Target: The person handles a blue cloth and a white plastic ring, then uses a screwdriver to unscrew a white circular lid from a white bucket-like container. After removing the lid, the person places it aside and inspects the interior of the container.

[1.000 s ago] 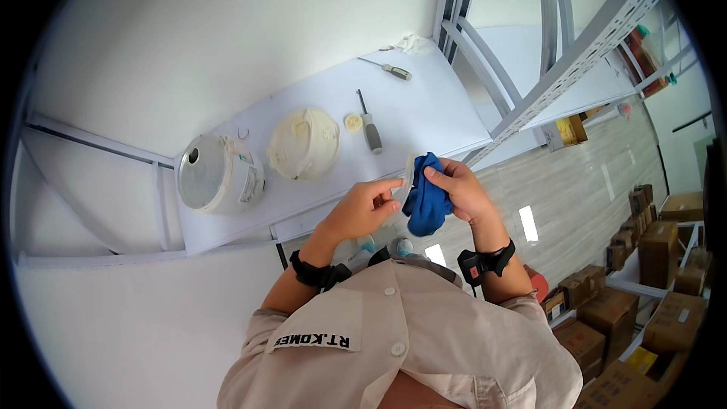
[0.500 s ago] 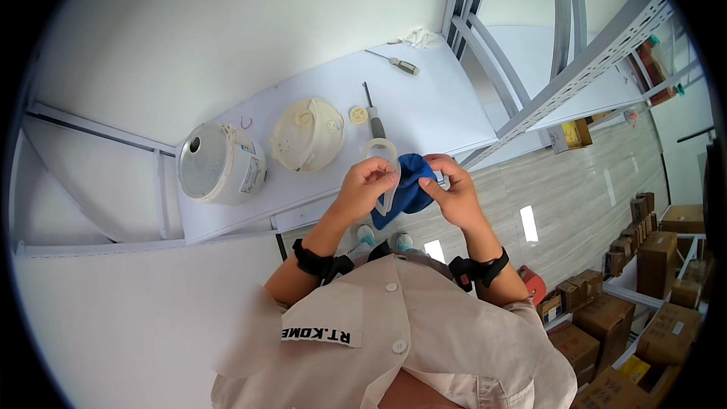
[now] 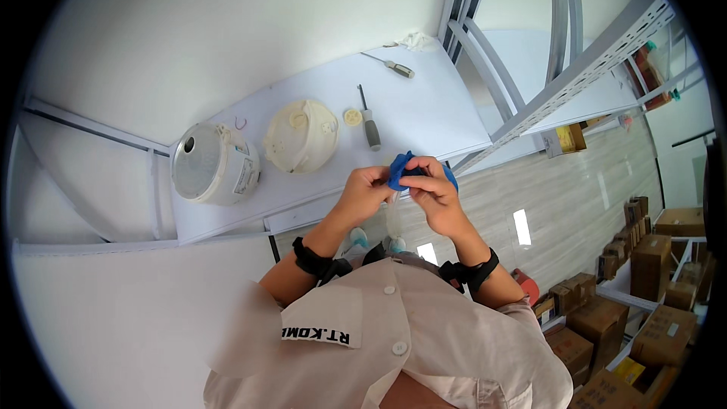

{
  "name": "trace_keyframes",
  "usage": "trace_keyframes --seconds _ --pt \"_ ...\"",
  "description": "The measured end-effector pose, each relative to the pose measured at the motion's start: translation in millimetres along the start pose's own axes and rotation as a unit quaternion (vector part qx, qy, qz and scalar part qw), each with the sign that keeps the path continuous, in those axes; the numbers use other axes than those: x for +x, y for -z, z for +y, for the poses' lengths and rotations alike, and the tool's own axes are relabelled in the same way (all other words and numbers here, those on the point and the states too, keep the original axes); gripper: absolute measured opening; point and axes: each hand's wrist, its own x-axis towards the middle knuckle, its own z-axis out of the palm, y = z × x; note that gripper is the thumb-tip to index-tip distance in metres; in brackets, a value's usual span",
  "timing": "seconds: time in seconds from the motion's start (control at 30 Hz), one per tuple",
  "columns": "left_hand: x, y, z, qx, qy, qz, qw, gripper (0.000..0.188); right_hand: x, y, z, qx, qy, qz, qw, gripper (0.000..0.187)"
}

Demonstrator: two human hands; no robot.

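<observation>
Just beyond the bench's front edge, my two hands are close together. My left hand [image 3: 364, 195] is closed, its fingertips pinching a pale plastic part [image 3: 393, 220] whose lower end hangs down between the hands. My right hand [image 3: 435, 198] is closed on a blue cloth [image 3: 400, 170], bunched against the left fingertips. The cloth and fingers hide the upper end of the pale part. Closest to the hands on the bench lies a screwdriver [image 3: 371, 132] with a grey handle, and beside it a small yellowish disc [image 3: 353, 117].
On the white bench [image 3: 447, 106] are a white tub [image 3: 241, 170] on the left, a round cream-coloured cover [image 3: 318, 136], a thin hooked piece [image 3: 241, 124], a second screwdriver [image 3: 399, 69] and a crumpled white cloth [image 3: 416, 42]. A perforated metal upright [image 3: 583, 64] rises at right. Cardboard boxes [image 3: 598, 318] stand lower right.
The pale part has swung down from above the left hand to hang below it. My right hand has moved left and gathered the blue cloth up against the left fingertips.
</observation>
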Motion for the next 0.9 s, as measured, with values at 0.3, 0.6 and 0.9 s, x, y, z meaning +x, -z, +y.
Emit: trace_keyframes --seconds 0.3,0.6,0.9 --pt "-4 -8 4 0.024 -0.041 0.015 0.999 0.015 -9 20 35 0.395 -0.235 0.044 0.887 0.032" --pt "3 -7 10 0.059 -0.113 -0.027 0.992 0.015 -15 8 32 0.355 -0.259 0.055 0.896 0.067" --pt "5 -1 26 0.051 -0.066 -0.072 0.994 0.016 -4 11 26 -0.039 -0.068 0.098 0.992 0.040"
